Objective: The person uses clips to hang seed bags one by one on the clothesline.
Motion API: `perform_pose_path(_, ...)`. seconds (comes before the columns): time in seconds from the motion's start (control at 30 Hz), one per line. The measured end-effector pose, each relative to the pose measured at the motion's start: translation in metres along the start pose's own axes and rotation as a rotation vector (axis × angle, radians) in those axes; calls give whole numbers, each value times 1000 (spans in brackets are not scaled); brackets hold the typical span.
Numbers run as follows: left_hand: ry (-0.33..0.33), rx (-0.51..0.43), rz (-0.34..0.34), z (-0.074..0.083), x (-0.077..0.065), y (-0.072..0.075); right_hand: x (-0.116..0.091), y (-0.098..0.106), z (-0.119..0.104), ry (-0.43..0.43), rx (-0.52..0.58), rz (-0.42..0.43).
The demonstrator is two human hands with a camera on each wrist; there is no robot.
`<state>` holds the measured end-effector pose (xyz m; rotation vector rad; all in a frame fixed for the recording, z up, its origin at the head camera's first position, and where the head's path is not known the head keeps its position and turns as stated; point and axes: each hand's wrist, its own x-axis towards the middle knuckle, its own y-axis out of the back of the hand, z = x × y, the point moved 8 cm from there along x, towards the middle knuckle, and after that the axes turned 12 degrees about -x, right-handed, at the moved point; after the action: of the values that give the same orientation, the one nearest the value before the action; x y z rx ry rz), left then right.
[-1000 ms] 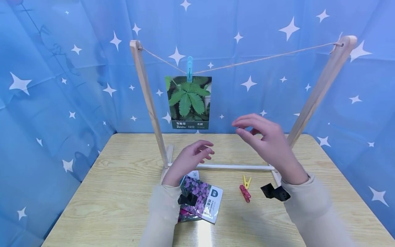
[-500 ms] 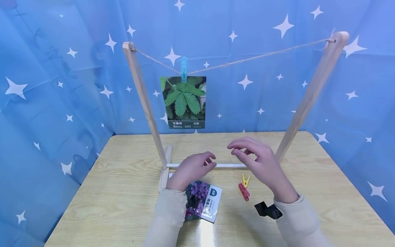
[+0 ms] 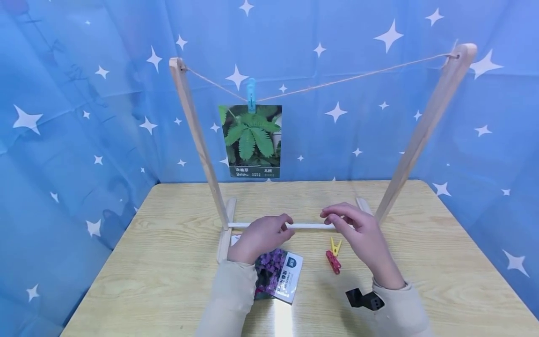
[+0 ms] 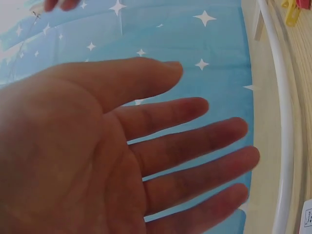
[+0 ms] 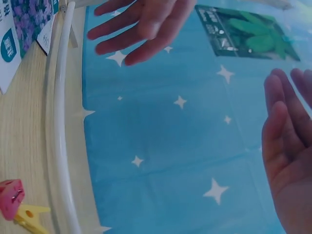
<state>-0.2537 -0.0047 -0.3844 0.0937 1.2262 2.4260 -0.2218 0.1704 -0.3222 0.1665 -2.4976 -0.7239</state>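
My left hand (image 3: 262, 236) hovers above the seed packets, its fingers spread and relaxed with nothing in them, as the left wrist view shows. To the right, my right hand (image 3: 355, 229) is raised over the table with loosely bent, bare fingers. A purple-flowered seed packet (image 3: 278, 274) lies on top of others, partly hidden by my left wrist. Near my right hand a yellow clothespin (image 3: 335, 246) and a red clothespin (image 3: 333, 262) lie together on the table. A green-leaf seed packet (image 3: 252, 140) hangs from the string (image 3: 337, 83), held by a blue clothespin (image 3: 251, 96).
A wooden frame carries the string between its left post (image 3: 198, 140) and right post (image 3: 425, 135). A white crossbar (image 3: 309, 226) joins them low down, just behind my hands. Behind the table (image 3: 160, 281) hangs a blue curtain (image 3: 320, 135) with white stars.
Both hands have come down, my right hand the farther, from beside the hanging packet to low over the table. My left hand has shifted over the packets on the table.
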Motion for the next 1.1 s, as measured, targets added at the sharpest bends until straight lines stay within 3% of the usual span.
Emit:
perform_pose_path(0.23, -67, 39, 23, 19, -13, 2, -3, -6, 29, -65, 21, -9)
perform_pose_path(0.43, -55, 46, 10, 17, -19, 2, -4, -11, 41, -70, 88, -28)
perform_pose_path(0.63, -4, 19, -6, 0, -20, 3, -4, -15, 52, -89, 140, -22)
perform_pose_path(0.83, 61, 6, 0, -24, -18, 4, -6, -19, 61, -172, 129, -29)
perform_pose_path(1.1, 111, -37, 22, -49, -21, 10, -15, -32, 107, -289, 152, -75)
